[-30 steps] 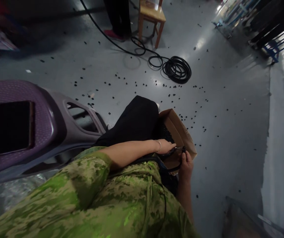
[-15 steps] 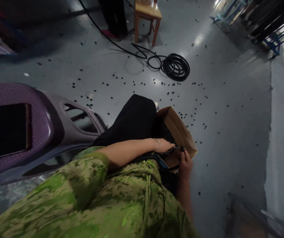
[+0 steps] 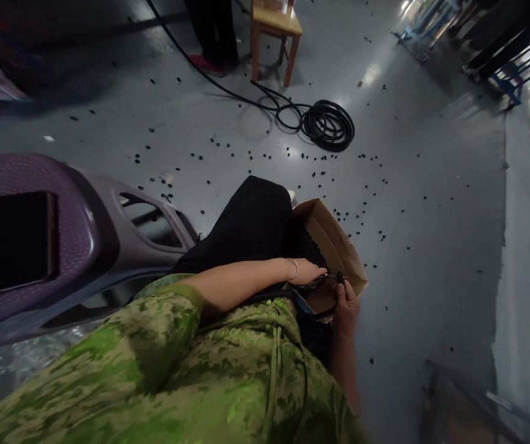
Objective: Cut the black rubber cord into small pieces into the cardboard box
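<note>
My left hand (image 3: 310,271), with a bracelet at its wrist, is closed around a pair of scissors (image 3: 331,277), whose metal blades point right. Facing it, my right hand (image 3: 347,302) pinches a black rubber hose (image 3: 340,279) near its end, right at the blade tips. The hose bends back under my left forearm along my lap. Whether the blades are closed on it is too small to tell. Below both hands stands an open cardboard box (image 3: 339,240), partly hidden by my leg and left hand. Many small black pieces (image 3: 311,250) lie in it.
On my left, a purple plastic stool (image 3: 73,246) carries a phone (image 3: 19,240). Ahead lie a coil of black hose (image 3: 327,125) and scattered black bits on the grey floor (image 3: 413,296). A wooden chair (image 3: 276,21) and a person's legs (image 3: 211,31) are beyond.
The loose hose loop on the floor near the wooden chair has shifted slightly right. Both hands, the scissors and the box look nearly unchanged.
</note>
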